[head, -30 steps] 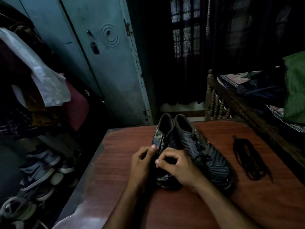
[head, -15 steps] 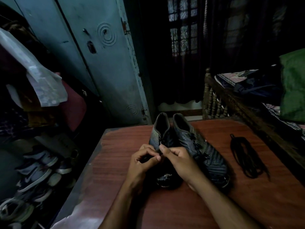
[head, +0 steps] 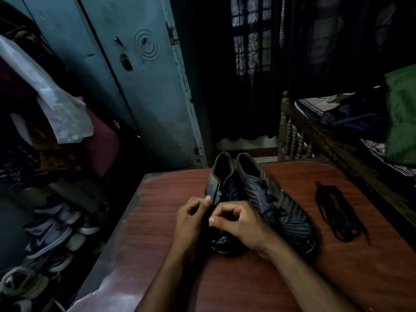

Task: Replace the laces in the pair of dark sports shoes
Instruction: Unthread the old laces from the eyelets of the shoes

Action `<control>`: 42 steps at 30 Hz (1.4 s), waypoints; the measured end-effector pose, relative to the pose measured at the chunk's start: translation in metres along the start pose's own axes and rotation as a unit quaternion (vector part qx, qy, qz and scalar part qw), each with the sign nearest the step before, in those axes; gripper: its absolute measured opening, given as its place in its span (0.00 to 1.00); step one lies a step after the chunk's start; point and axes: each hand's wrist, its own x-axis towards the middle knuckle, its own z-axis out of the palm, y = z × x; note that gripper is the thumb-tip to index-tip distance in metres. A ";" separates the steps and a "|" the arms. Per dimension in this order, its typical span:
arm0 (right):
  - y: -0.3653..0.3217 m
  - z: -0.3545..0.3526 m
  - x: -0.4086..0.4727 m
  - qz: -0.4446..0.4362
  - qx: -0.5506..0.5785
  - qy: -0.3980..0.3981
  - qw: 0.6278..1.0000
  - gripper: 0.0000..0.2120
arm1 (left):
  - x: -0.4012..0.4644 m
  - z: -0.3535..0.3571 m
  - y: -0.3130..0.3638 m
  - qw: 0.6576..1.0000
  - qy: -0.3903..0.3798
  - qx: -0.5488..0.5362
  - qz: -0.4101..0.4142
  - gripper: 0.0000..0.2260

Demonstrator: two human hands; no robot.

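Head view: two dark striped sports shoes [head: 258, 199] sit side by side on the reddish wooden table [head: 292, 278]. Left hand [head: 191, 221] pinches the left shoe's thin black lace [head: 215, 194]; right hand [head: 238, 224] curls onto it too. A loose bundle of black laces [head: 337, 212] lies well apart, right.

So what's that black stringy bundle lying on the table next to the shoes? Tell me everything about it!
The black laces look like thin dark cords gathered into a long, loose bundle, with a few ends straggling out at its near end. They lie flat on the reddish wooden table, to the right of the right shoe and apart from it. Neither hand touches them. The dim light hides whether it is one lace or two.
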 end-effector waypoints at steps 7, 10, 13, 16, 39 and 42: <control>0.001 0.000 0.000 0.001 0.027 0.012 1.000 0.10 | 0.001 -0.003 0.001 0.997 -0.048 0.000 0.058 0.07; 0.003 0.001 0.001 0.022 0.035 0.096 0.995 0.18 | -0.003 -0.002 0.002 0.992 -0.031 0.039 0.112 0.09; 0.004 0.000 0.003 0.048 0.068 0.141 0.986 0.16 | -0.009 0.006 0.004 0.954 0.007 0.198 0.227 0.08; 0.008 0.000 0.007 0.053 0.097 0.171 0.979 0.08 | -0.012 0.012 0.005 0.922 -0.013 0.262 0.283 0.04; 0.011 -0.009 0.009 -0.099 -0.201 0.236 0.946 0.10 | -0.017 0.011 0.013 0.908 -0.041 0.291 0.298 0.11; 0.007 -0.010 0.008 -0.058 -0.171 0.216 0.960 0.12 | -0.017 0.012 0.012 0.902 -0.067 0.289 0.312 0.20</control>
